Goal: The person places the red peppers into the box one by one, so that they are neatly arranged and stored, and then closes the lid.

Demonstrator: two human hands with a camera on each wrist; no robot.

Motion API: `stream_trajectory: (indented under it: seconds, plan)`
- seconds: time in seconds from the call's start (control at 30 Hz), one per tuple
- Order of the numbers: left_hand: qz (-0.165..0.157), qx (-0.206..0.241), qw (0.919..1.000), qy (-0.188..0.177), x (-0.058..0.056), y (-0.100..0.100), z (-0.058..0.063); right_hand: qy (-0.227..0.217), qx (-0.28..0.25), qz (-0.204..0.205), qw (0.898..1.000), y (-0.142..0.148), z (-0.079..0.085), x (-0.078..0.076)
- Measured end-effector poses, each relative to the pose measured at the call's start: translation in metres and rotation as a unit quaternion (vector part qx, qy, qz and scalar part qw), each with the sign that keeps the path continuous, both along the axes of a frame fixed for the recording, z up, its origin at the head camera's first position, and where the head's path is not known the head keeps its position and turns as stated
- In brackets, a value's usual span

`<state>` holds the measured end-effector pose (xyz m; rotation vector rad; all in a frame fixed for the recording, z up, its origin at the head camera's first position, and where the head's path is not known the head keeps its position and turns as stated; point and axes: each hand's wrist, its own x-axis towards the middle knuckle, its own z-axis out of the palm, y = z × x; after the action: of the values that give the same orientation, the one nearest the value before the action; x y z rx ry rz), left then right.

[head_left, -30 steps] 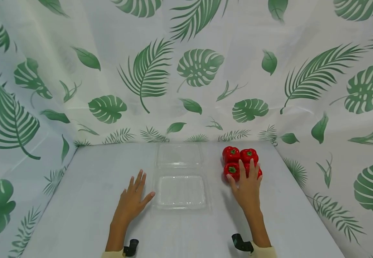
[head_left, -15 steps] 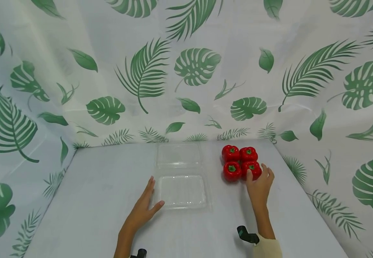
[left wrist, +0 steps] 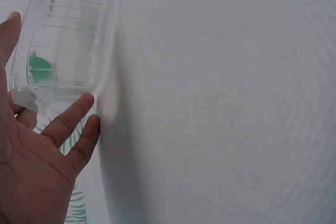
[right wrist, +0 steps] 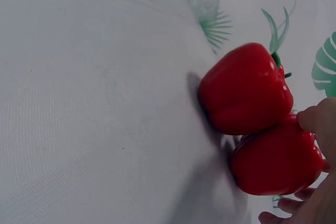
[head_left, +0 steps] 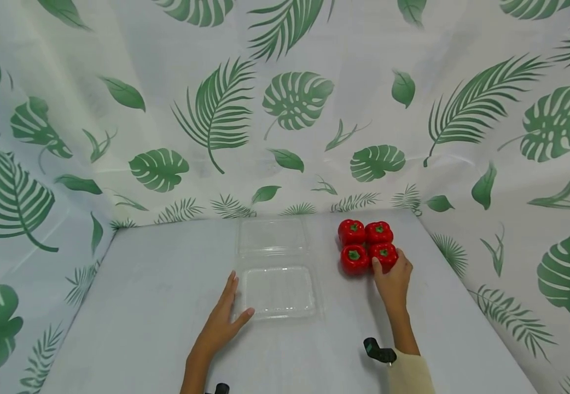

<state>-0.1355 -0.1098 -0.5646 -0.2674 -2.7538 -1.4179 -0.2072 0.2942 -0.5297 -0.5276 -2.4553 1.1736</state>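
Four-lobed red bell peppers with green stems, several of them, stand in a tight block at the right of the table. My right hand (head_left: pixel 394 284) grips the near right bell pepper (head_left: pixel 383 255), thumb on its left side and fingers on its right. In the right wrist view, the thumb presses that pepper (right wrist: pixel 278 158), which leans against another bell pepper (right wrist: pixel 244 90). A clear hinged plastic container (head_left: pixel 279 290) lies opened flat at the middle. At its left edge is my left hand (head_left: pixel 218 327), fingers extended and thumb by the near left corner; in the left wrist view fingertips meet the container's wall (left wrist: pixel 102 40).
The container's lid half (head_left: pixel 272 236) lies toward the back wall. Three other bell peppers crowd the gripped one, including the near left pepper (head_left: pixel 354 259). White sheeting with green leaf prints (head_left: pixel 295 101) encloses the table (head_left: pixel 157 284) at the back and sides.
My right hand has come down from over the peppers to the near right one and now grips it. The left hand has moved right to the container's edge.
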Motion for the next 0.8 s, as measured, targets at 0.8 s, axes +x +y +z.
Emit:
stream_trajectory:
  seconds: [0.8]
  plan:
    - [-0.01,0.009,0.9999,-0.005,0.001,-0.002,0.001,0.039,-0.074,-0.05,0.995,0.005,-0.015,0.005]
